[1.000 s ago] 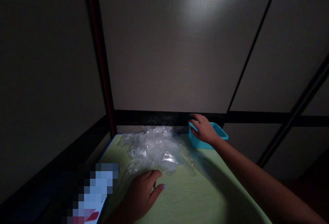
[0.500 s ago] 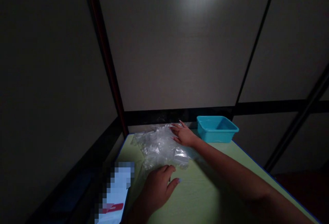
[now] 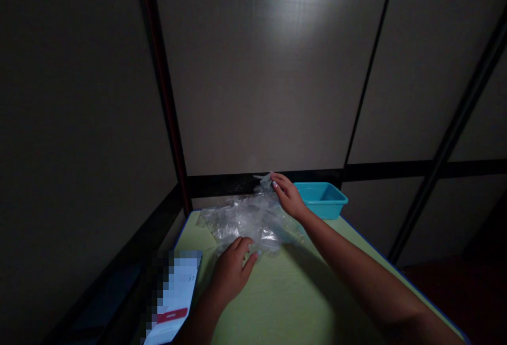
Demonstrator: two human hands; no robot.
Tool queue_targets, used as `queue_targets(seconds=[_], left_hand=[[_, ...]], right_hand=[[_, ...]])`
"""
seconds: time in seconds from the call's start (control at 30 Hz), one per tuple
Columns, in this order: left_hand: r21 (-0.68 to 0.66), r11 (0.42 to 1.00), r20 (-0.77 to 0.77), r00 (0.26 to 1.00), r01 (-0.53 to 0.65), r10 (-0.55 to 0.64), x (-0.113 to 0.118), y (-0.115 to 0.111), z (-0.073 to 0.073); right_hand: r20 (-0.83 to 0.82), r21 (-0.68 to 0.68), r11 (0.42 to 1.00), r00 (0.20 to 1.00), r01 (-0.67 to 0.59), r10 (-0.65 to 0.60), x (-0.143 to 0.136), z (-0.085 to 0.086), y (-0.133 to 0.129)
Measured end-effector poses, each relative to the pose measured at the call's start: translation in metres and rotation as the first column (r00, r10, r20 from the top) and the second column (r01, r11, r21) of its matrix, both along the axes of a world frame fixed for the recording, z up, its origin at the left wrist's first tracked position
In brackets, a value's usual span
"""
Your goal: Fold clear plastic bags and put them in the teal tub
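Observation:
A loose heap of clear plastic bags (image 3: 241, 221) lies on the far left part of the green table (image 3: 277, 292). My right hand (image 3: 289, 197) is raised at the back of the heap, its thumb and fingers pinched on a clear plastic bag (image 3: 266, 182). At the near edge of the heap is my left hand (image 3: 233, 266), thumb and fingers apart, with nothing gripped between them.
Behind my right hand, a turquoise plastic basin (image 3: 322, 208) stands at the table's back right. A phone with a lit screen (image 3: 176, 292) is at the left edge. Panelled walls (image 3: 261, 96) rise behind and to the left.
My right hand has closed on a bag and lifted it at the back of the heap. My left hand has moved forward to the near bags. The view has shifted slightly right.

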State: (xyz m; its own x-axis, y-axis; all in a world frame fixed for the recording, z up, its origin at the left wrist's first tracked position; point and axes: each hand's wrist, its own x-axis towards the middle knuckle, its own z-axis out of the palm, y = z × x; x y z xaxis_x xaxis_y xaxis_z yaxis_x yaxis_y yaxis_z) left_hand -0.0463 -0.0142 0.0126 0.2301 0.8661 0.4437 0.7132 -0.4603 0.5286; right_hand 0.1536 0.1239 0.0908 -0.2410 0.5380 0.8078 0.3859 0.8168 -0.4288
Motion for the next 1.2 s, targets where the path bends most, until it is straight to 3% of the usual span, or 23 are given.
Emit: queue_targets(seconds=[0.2, 0.33, 0.43, 0.53, 0.67, 0.8, 0.9, 0.97, 1.2], left_hand=[[0.154, 0.983, 0.209, 0.976, -0.095, 0.062, -0.007, 0.008, 0.002], [0.112, 0.985, 0.390, 0.917, -0.133, 0.079, -0.004, 0.010, 0.000], [-0.081, 0.992, 0.571, 0.812, -0.092, 0.122, -0.002, 0.015, -0.004], [-0.203, 0.979, 0.652, 0.742, -0.025, 0.154, -0.001, 0.020, -0.007], [-0.205, 0.978, 0.670, 0.734, 0.042, 0.109, 0.002, 0.021, -0.011], [-0.161, 0.985, 0.602, 0.797, 0.060, 0.050, 0.005, 0.018, -0.014], [-0.122, 0.992, 0.527, 0.849, 0.032, 0.037, 0.007, 0.014, -0.011], [-0.103, 0.994, 0.486, 0.874, 0.026, 0.028, 0.009, 0.010, -0.006], [-0.124, 0.955, 0.444, 0.876, 0.268, -0.188, 0.022, -0.007, 0.002]], right_hand=[[-0.168, -0.074, 0.983, 0.974, -0.166, 0.151, 0.023, 0.022, -0.068], [-0.401, -0.128, 0.953, 0.893, -0.274, 0.203, 0.046, 0.025, -0.095], [-0.624, -0.212, 0.884, 0.753, -0.417, 0.206, 0.061, 0.011, -0.096], [-0.777, -0.331, 0.768, 0.620, -0.548, 0.107, 0.067, -0.020, -0.085], [-0.829, -0.451, 0.610, 0.558, -0.652, -0.016, 0.059, -0.062, -0.070], [-0.823, -0.493, 0.498, 0.568, -0.713, -0.002, 0.045, -0.084, -0.070], [-0.828, -0.517, 0.403, 0.561, -0.755, -0.010, 0.037, -0.090, -0.079], [-0.842, -0.502, 0.369, 0.539, -0.782, -0.003, 0.034, -0.090, -0.086], [-0.861, -0.440, 0.341, 0.498, -0.831, 0.105, 0.030, -0.078, -0.104]])
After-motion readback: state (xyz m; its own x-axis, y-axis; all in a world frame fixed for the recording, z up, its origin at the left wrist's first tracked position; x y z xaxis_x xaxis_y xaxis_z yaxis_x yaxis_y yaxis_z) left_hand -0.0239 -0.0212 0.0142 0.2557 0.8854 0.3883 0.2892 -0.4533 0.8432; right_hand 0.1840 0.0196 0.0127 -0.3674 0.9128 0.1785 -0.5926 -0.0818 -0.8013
